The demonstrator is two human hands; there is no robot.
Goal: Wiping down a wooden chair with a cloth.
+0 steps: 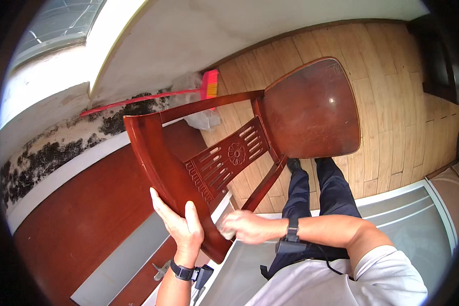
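Note:
A reddish-brown wooden chair (pixel 310 111) stands before me, with a smooth seat and a carved, slotted back splat (pixel 237 153) bearing a flower. My left hand (pixel 181 225) grips the chair's broad top rail (pixel 157 153), thumb on one face and fingers around the edge. Near the rail's lower end, my right hand (pixel 248 225) is blurred and holds a pale cloth (pixel 226 225) against the wood by the back post (pixel 266 183). Part of the cloth is hidden under the fingers. Both wrists wear black straps with small devices.
A red-handled broom (pixel 137 101) leans by the wall, which has black mould stains (pixel 53 164). Clear plastic (pixel 204 120) lies near its bristles. A reddish-brown door (pixel 95 206) is at left, a white-framed glass panel (pixel 401 214) at right. Dark furniture (pixel 440 65) stands beyond the wood-look floor (pixel 386 114).

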